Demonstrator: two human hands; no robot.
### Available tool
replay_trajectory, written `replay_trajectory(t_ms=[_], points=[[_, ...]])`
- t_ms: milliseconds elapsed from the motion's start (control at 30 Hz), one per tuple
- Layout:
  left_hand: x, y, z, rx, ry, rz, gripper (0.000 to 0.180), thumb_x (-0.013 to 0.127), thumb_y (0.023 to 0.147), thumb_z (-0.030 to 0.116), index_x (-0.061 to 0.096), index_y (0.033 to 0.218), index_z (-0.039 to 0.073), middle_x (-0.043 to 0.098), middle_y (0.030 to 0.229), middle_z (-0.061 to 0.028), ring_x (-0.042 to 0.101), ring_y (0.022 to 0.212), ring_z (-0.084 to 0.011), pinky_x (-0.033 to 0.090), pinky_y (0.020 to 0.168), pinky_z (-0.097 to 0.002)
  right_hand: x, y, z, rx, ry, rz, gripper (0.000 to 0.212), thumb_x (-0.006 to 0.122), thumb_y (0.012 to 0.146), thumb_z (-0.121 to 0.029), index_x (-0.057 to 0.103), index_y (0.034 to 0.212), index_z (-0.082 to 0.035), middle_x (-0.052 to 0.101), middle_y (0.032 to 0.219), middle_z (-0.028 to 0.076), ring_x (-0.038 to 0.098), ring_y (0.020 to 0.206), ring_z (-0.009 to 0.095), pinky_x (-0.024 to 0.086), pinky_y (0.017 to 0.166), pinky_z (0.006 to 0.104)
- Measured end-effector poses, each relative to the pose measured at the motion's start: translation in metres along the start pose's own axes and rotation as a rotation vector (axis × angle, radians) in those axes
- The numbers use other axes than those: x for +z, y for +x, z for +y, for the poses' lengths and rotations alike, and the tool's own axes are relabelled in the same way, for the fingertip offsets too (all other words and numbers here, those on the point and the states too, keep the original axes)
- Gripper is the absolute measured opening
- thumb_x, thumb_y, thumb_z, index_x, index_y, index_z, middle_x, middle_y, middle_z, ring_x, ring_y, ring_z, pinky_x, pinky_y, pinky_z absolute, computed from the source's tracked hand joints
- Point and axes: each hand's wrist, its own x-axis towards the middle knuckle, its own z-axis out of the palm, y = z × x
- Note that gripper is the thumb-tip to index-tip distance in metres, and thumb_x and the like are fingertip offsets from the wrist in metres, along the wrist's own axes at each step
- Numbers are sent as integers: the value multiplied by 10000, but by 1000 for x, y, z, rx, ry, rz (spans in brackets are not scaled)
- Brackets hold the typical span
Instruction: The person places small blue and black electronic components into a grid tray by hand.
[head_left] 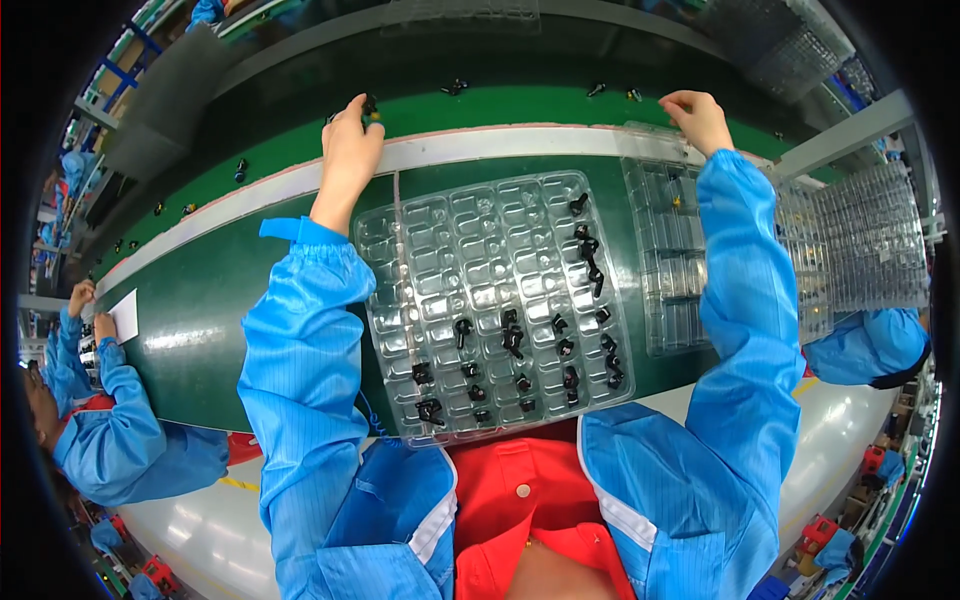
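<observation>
My left hand (350, 150) reaches over the far green belt, its fingers closed on a small black part (371, 106) with a yellowish bit. My right hand (697, 118) hovers above the belt's near edge on the right, thumb and fingertips pinched together. Whatever is between them is too small to make out. Just left of it lies a small dark part (634, 94) with a yellow spot. In front of me a clear plastic tray (430, 250) with rows of moulded pockets rests on the green table. Small black parts (512, 333) sit in several pockets, mostly on its near and right sides.
Beyond a pale rail (500, 142) the green belt (540, 105) carries more scattered small parts (455, 87). Stacked clear trays (670, 260) stand right of my tray, partly behind my right sleeve. A co-worker (130, 440) sits at the left near a white sheet (124, 316); another person's blue sleeve (870, 345) shows at right.
</observation>
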Motion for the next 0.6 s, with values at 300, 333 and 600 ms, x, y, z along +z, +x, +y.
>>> replay_trajectory(t_ms=[300, 333, 600], points=[[-33, -58, 93, 237, -221, -409, 233, 594, 754, 116, 600, 980, 59, 600, 969, -95, 558, 892, -220, 427, 766, -307, 66, 63, 18, 25, -453, 49, 172, 688, 680, -127, 656, 822, -35, 641, 805, 152, 621, 794, 285, 482, 726, 353], [-36, -66, 102, 277, -256, -478, 222, 603, 747, 113, 603, 961, 55, 607, 929, -92, 567, 862, -217, 434, 747, -312, 65, 64, 16, 20, -415, 59, 167, 694, 675, -135, 656, 802, -33, 640, 792, 152, 620, 784, 292, 484, 722, 354], [-42, -118, 128, 496, -279, -838, 242, 660, 618, 44, 576, 845, 40, 572, 862, -89, 530, 894, -283, 436, 760, -369, 17, 13, -31, -286, 63, 91, 197, 631, 773, -133, 639, 856, 46, 659, 861, 53, 604, 744, 117, 463, 682, 238]])
